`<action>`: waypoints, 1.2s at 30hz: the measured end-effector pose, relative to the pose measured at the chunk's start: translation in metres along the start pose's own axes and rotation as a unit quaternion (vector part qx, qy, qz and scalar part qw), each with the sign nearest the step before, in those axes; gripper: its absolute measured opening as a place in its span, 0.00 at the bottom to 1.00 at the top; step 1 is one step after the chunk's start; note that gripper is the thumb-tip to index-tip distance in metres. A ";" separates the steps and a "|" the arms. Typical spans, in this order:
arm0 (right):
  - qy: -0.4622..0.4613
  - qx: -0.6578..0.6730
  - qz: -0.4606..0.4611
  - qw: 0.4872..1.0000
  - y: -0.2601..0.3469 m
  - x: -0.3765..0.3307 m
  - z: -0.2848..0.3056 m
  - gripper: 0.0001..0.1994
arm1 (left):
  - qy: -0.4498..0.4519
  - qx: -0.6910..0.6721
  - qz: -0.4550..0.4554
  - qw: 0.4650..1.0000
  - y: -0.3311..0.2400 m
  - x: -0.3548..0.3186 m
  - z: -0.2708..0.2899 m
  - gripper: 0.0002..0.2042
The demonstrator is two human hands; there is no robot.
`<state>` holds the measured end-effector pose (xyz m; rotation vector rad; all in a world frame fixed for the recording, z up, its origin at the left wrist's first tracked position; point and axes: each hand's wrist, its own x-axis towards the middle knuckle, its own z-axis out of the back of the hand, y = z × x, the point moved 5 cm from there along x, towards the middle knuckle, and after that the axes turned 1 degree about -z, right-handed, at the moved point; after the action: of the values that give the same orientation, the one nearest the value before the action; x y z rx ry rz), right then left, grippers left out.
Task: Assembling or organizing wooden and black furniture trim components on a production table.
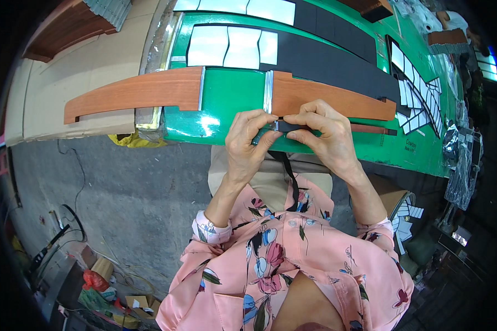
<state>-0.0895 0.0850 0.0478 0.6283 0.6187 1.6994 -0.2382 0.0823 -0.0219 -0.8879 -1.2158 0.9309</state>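
Note:
Close to the near edge of a green tabletop [182,131], my two hands meet over a small black strip [286,127] with a pale end. My left hand [244,140] pinches its left end between thumb and fingers. On the other end, my right hand [332,138] has thumb and fingertips pressed together. Just beyond the fingers lies a curved reddish-brown wooden panel [328,98], with a stack of thin silvery edges at its left end. A similar wooden panel [141,92] lies to the left, reaching past the green surface.
Behind the panels lie long black boards [326,58] with white sheets [251,47]. White-and-black cut pieces [419,105] are piled at the right. A thin brown strip [370,129] lies beside my right hand. Cardboard [105,55] covers the left surface; crumpled clear plastic [463,171] hangs at the right.

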 end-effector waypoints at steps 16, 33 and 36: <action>0.003 0.003 -0.026 1.000 0.000 -0.001 -0.001 0.12 | -0.004 0.007 0.008 1.000 0.002 -0.003 -0.002 0.12; -0.053 0.023 0.046 0.997 -0.011 -0.016 0.003 0.17 | -0.021 0.049 -0.009 0.999 -0.004 -0.002 -0.003 0.12; -0.069 0.020 0.046 0.996 -0.014 -0.019 0.000 0.14 | -0.011 0.031 -0.016 0.999 -0.013 0.001 -0.002 0.11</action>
<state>-0.0763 0.0696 0.0361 0.8055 0.5339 1.7158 -0.2344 0.0783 -0.0099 -0.8081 -1.2105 0.9512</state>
